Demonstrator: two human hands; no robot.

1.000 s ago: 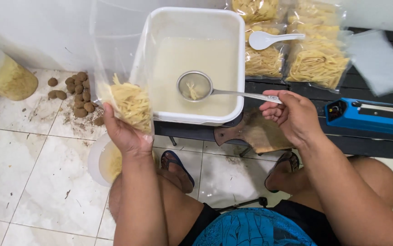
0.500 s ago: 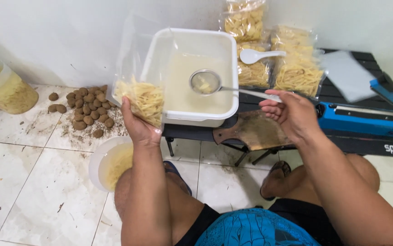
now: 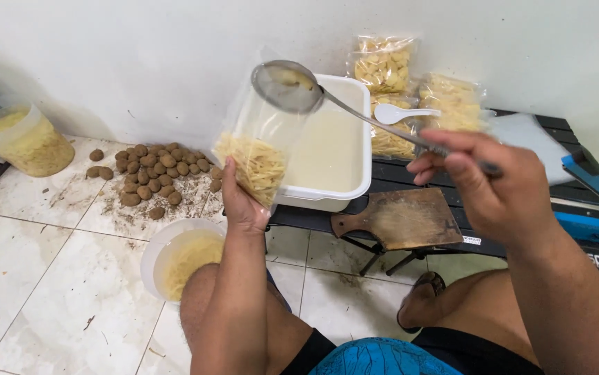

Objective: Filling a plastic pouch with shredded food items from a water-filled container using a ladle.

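Observation:
My left hand (image 3: 242, 203) holds up a clear plastic bag (image 3: 261, 146) partly filled with pale cut potato strips. My right hand (image 3: 493, 182) grips the long handle of a metal strainer ladle (image 3: 288, 87). The ladle's round bowl hangs right over the bag's open top, with a few strips in it. Behind the bag stands a white rectangular tub (image 3: 332, 149) of cloudy water on the low black table (image 3: 522, 208).
Several sealed bags of strips (image 3: 383, 66) and a white spoon (image 3: 400, 113) lie behind the tub. A wooden board (image 3: 400, 219) and blue sealer (image 3: 588, 201) sit on the table. On the floor: a white bucket of strips (image 3: 181, 260), several potatoes (image 3: 150, 173), another tub (image 3: 25, 139).
My right hand lifted the ladle out of the tub's water and carried it left, up over the bag's mouth. My left hand raised the bag slightly.

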